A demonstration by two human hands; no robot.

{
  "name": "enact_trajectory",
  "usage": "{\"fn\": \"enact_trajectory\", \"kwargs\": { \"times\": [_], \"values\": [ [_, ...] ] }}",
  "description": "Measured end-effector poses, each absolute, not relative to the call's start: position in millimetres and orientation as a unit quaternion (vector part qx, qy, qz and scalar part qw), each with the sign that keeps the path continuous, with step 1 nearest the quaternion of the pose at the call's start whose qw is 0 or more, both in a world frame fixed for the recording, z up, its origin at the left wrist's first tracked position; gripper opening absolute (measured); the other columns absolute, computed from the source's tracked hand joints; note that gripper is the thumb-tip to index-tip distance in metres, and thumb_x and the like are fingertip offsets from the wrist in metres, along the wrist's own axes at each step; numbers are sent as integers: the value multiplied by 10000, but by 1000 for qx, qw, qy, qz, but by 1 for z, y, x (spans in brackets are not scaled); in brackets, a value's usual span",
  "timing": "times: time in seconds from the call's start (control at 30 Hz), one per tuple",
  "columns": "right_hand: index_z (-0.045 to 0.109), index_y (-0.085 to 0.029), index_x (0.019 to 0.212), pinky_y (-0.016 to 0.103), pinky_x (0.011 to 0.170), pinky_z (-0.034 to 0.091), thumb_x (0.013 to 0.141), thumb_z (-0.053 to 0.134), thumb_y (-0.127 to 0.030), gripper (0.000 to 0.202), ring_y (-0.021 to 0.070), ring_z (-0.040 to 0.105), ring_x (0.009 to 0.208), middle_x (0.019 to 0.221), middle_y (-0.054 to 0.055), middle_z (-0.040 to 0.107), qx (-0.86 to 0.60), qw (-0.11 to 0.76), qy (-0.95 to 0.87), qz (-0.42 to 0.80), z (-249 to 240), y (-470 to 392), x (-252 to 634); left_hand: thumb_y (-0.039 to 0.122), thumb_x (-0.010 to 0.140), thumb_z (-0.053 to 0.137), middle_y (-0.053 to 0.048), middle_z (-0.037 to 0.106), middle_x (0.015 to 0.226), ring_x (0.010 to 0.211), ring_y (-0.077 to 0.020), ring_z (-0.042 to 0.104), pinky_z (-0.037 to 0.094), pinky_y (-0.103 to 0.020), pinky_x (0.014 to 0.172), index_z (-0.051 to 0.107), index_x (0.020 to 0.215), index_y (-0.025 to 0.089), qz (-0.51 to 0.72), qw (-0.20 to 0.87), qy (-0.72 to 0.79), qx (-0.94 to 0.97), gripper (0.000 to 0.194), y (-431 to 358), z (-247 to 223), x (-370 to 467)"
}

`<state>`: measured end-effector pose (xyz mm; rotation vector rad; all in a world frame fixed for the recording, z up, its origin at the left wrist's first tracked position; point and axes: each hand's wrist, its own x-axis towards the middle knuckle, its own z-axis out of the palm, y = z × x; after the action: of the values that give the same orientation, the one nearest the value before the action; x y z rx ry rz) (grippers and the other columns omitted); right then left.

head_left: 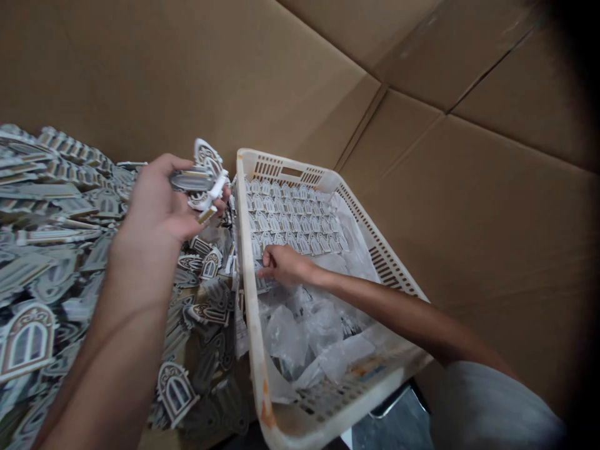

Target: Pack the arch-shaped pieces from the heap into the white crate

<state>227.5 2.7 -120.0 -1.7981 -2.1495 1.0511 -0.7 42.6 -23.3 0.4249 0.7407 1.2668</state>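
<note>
My left hand point(169, 197) is raised over the pile, palm up, holding several small arched window pieces point(206, 175) in white, grey and brown. My right hand point(284, 264) reaches inside the white plastic basket point(250, 300), near its left wall, with the fingers curled at the near end of the rows. Whether a piece is between those fingers is hidden. Neat rows of arched pieces point(295, 215) lie in the far part of the basket. Crumpled clear plastic point(304, 331) covers the nearer part.
A large heap of loose arched pieces point(51, 269) fills the left side and reaches the basket's left wall. Brown cardboard walls point(210, 75) stand behind and to the right. A dark grey surface point(394, 425) shows below the basket.
</note>
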Motion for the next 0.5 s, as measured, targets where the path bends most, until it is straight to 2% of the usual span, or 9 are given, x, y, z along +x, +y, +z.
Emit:
{"fn": "enact_trajectory", "kwargs": {
  "times": [0.07, 0.17, 0.23, 0.3, 0.4, 0.5],
  "values": [
    [562, -198, 833, 278, 650, 443, 936, 749, -339, 256, 161, 593, 720, 746, 17, 640, -577, 113, -743, 319, -99, 10, 232, 191, 659, 594, -91, 637, 790, 659, -204, 626, 478, -224, 418, 625, 882, 132, 539, 740, 336, 222, 232, 42, -24, 4],
    [579, -187, 951, 296, 709, 471, 1049, 573, -424, 256, 159, 604, 764, 852, 43, 677, -544, 252, -749, 284, -61, 24, 236, 191, 714, 585, -94, 656, 770, 640, -208, 642, 470, -237, 410, 635, 892, 140, 503, 749, 344, 258, 191, 40, -24, 11],
    [592, -185, 1051, 298, 731, 468, 1057, 543, -513, 332, 159, 589, 797, 906, 43, 666, -508, 311, -762, 253, -37, 31, 233, 196, 734, 578, -101, 666, 769, 625, -211, 648, 476, -249, 404, 642, 906, 149, 486, 750, 350, 281, 189, 39, -25, 16],
    [600, -191, 1117, 291, 738, 453, 1021, 602, -567, 388, 161, 565, 819, 906, 28, 636, -479, 325, -780, 238, -19, 35, 226, 194, 729, 586, -86, 645, 730, 569, -209, 629, 481, -270, 388, 640, 907, 162, 479, 740, 358, 308, 188, 38, -26, 20],
    [599, -202, 1007, 280, 732, 434, 960, 707, -554, 371, 160, 521, 809, 838, 0, 569, -455, 317, -803, 216, -8, 39, 216, 190, 707, 639, -49, 594, 665, 468, -188, 566, 492, -300, 378, 636, 911, 174, 469, 727, 367, 342, 204, 36, -28, 24],
    [546, -210, 886, 271, 727, 451, 936, 747, -498, 355, 157, 502, 816, 838, -6, 532, -430, 335, -813, 204, -8, 43, 212, 194, 709, 655, -59, 610, 658, 460, -205, 576, 468, -304, 368, 664, 959, 162, 460, 736, 347, 355, 252, 35, -30, 24]
  ]
}}
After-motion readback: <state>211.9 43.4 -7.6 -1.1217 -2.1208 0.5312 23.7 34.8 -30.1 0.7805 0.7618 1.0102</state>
